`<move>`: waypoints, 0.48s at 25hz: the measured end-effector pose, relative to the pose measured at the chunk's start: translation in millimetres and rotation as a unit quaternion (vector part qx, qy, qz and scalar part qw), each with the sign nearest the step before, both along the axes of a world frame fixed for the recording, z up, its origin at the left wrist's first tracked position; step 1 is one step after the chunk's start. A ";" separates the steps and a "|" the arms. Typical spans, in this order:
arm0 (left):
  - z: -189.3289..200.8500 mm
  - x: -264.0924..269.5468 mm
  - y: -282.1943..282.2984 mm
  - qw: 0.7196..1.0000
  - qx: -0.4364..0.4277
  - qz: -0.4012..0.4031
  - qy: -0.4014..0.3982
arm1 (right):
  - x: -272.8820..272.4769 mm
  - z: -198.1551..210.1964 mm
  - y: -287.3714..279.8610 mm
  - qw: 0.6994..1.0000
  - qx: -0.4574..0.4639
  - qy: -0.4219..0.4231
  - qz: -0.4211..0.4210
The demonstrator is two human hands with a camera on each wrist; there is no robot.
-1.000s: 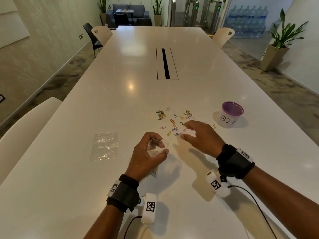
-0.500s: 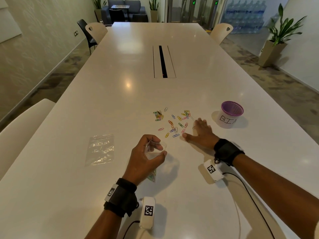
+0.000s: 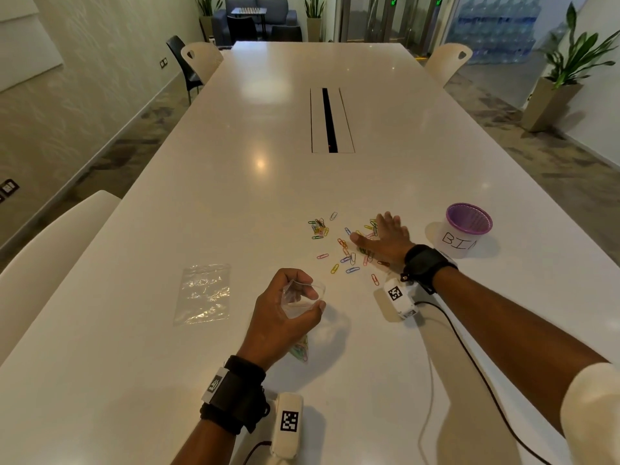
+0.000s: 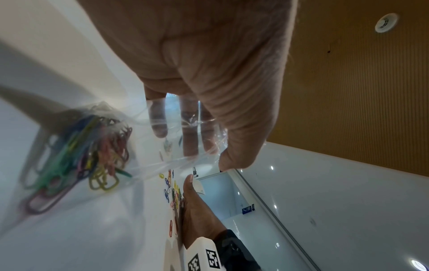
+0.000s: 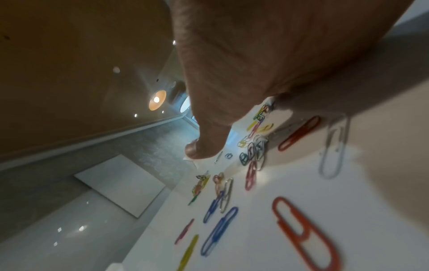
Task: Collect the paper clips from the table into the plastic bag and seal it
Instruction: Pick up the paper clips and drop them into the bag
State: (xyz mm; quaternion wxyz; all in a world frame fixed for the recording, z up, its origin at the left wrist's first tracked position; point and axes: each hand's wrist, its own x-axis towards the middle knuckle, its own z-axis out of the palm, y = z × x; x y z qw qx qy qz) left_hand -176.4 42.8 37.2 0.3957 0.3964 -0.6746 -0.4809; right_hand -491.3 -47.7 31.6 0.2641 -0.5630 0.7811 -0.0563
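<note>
My left hand (image 3: 285,313) grips a clear plastic bag (image 3: 302,293) by its mouth, which stands open a little above the white table (image 3: 167,380). Several coloured clips (image 4: 88,157) lie bunched in the bag's lower end. Loose coloured paper clips (image 3: 342,250) are scattered on the table beyond the bag. My right hand (image 3: 385,238) lies flat on the right part of that scatter, fingers straight and spread, palm down. In the right wrist view the paper clips (image 5: 250,165) lie under and in front of the palm and the thumb (image 5: 204,143) is stretched out.
A second, empty clear bag (image 3: 204,293) lies flat to the left of my left hand. A white cup marked BIN with a purple mesh insert (image 3: 466,229) stands right of my right hand. Chairs (image 3: 50,263) line the table's edges, and a cable slot (image 3: 330,119) runs down its middle.
My right hand has moved away from me over the clips and flattened onto their right part. My left hand has kept the bag's mouth open in about the same place.
</note>
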 end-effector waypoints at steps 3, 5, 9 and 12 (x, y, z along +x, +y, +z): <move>0.6 1.0 -1.5 1.000 0.003 0.001 0.002 | 9.0 -3.1 -6.6 0.997 0.000 0.022 0.075; 0.0 2.2 -1.8 1.000 -0.004 0.002 0.002 | 19.5 -9.4 -5.7 0.990 -0.018 0.026 0.136; -0.1 4.0 0.1 1.000 -0.005 0.006 0.003 | 47.9 -16.0 6.2 0.970 -0.037 0.005 0.240; 0.8 5.3 2.7 1.000 -0.009 0.008 0.007 | 62.6 -25.9 24.4 0.955 -0.047 -0.018 0.293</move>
